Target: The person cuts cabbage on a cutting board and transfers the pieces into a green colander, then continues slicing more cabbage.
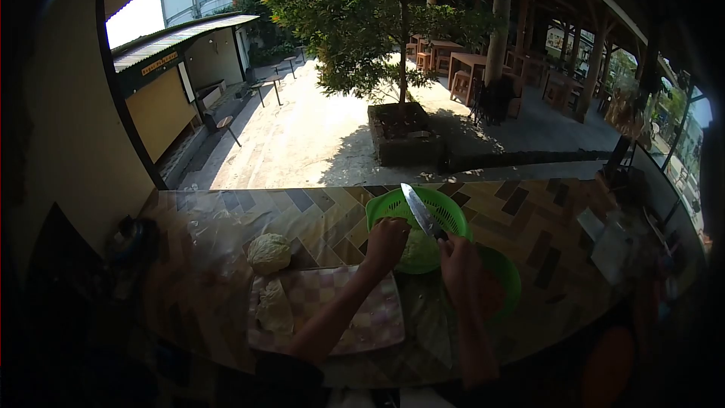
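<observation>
My right hand (458, 257) grips the handle of a knife (423, 210), its blade pointing up and away over a green colander (455, 215). At the colander's left side, my left hand (388, 242) is closed with the fingers bent down; what they hold, if anything, is hidden. Pale shredded cabbage (418, 249) lies in the colander. Left of my hands, a checked cutting board (362, 325) carries a cut piece of cabbage (273, 310). A rounded, pale head of cabbage (269, 254) sits just beyond the board's far left corner.
Partly behind my right forearm is a second green bowl (512, 279). The counter (521, 227) has a wood-patterned cover, with clear plastic (208, 230) at the left. Pale packages (604, 245) lie at the right. Past the counter edge stands a tree in a planter (408, 147).
</observation>
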The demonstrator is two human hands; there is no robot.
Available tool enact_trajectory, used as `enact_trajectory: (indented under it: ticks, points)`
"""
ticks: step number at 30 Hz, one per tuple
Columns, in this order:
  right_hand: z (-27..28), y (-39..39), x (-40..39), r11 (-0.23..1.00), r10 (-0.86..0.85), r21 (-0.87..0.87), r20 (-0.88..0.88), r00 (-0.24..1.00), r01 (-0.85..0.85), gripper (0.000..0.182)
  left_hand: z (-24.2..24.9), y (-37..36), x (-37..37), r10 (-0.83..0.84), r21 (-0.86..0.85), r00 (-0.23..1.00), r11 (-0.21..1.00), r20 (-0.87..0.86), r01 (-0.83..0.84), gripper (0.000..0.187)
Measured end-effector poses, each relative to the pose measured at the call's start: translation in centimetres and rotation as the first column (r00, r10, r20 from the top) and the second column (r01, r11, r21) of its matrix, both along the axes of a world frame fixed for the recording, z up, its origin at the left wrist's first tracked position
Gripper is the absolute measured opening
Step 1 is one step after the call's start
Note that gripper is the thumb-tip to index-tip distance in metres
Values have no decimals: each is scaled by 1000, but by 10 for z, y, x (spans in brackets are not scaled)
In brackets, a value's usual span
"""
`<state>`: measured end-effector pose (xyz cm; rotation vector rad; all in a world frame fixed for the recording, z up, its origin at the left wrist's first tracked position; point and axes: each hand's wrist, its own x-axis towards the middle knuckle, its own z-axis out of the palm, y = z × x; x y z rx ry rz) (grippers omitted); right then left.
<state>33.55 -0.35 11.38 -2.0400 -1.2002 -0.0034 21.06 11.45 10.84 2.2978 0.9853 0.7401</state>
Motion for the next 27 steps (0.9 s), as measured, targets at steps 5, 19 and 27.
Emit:
enact_trajectory:
  ticks: [5,19,27]
  points:
    - [2,-3,-3,1000,-9,10,41,999,8,27,-8,6,13,-310,290,906,930,287,227,53]
    - [7,-34,-14,992,-84,96,35,996,80,30,-24,-10,6,-195,267,949,955,249,127,44]
    - [6,-51,-25,988,-123,90,-58,991,128,34,-32,-22,-18,-35,469,979,881,202,-65,23]
